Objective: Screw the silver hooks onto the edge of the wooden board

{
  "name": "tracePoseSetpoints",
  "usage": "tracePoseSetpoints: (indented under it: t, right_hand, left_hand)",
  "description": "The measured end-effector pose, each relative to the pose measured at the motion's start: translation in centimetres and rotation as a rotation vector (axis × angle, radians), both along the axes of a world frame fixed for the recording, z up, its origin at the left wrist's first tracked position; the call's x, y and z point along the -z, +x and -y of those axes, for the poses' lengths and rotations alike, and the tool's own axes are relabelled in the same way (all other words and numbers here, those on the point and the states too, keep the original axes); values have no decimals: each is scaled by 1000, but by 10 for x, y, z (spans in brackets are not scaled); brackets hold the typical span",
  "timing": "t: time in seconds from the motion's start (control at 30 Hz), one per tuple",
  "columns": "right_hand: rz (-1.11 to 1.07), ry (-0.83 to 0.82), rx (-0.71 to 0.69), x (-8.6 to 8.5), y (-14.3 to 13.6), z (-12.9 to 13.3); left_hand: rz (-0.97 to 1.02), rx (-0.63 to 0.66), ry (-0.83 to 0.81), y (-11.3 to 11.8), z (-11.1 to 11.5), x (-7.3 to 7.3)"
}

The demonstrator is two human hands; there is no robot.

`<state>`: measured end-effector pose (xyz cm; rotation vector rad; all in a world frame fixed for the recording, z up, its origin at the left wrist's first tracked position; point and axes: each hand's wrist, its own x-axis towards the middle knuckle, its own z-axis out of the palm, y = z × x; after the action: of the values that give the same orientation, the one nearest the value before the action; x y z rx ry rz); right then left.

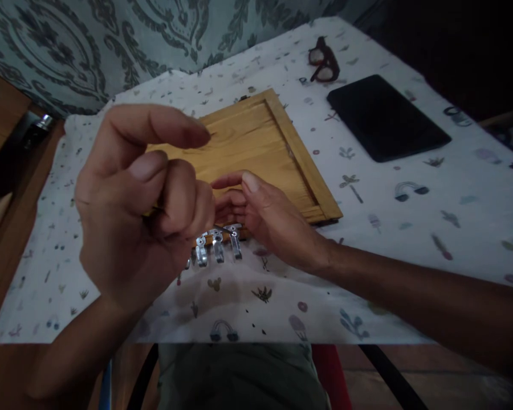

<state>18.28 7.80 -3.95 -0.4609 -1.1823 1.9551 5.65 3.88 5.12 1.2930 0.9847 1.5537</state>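
Note:
My left hand [137, 199] is large and close to the camera, its lower fingers curled and its index finger bent out above them. From the curled fingers a thin dark screwdriver shaft [223, 229] reaches to the rightmost of several shiny metal clips [236, 245]. The handle is mostly hidden in the fist. These clips line the near edge of a framed wooden board [248, 142], with screw heads showing on them. Beside the board's near edge is my right hand [265, 216], its fingers loosely bent and thumb raised, partly hidden behind the left; I see nothing held in it.
A black tablet [387, 117] and dark-framed glasses [324, 61] lie on the printed white tablecloth [410, 250] to the right of the board. Patterned fabric [154, 34] hangs behind the table. At the far left is a dark object with a shiny tip [45, 121].

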Motion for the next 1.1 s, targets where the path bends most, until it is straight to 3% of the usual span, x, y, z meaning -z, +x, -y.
tracePoseSetpoints:
  t: [0.23,0.4,0.8,1.1]
  right_hand:
    - [-18,-2,-1,0,0,0]
    - [-28,4,-2,1,-1,0]
    - [-33,-7,-8,-3,1,1]
    - [-56,64,-23,-4,2,0]
  left_hand:
    - [31,224,53,-1,-4,2]
    - [77,112,65,6,-2,2]
    - [11,151,124,14,0,5]
    - [-153,9,-119,21,6,-15]
